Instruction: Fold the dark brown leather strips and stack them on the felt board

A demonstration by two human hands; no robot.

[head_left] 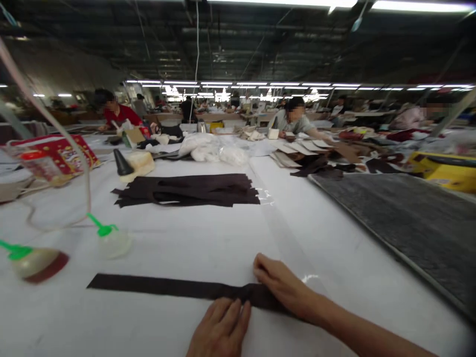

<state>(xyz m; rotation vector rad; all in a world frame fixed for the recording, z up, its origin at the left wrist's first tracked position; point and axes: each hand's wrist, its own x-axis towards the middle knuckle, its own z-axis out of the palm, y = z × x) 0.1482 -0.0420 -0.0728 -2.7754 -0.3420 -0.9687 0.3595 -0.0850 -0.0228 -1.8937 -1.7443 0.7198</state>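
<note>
A long dark brown strip of material lies flat across the white table close to me. My left hand rests on the table at the strip's near edge, fingers stretched out flat. My right hand lies over the strip's right end, fingers curled and pressing down on it. A pile of similar dark strips sits farther back in the middle of the table.
Two squeeze bottles with green nozzles lie at the left with a tube. A dark grey mat covers the right side. A red packet, white bags and seated people stand behind.
</note>
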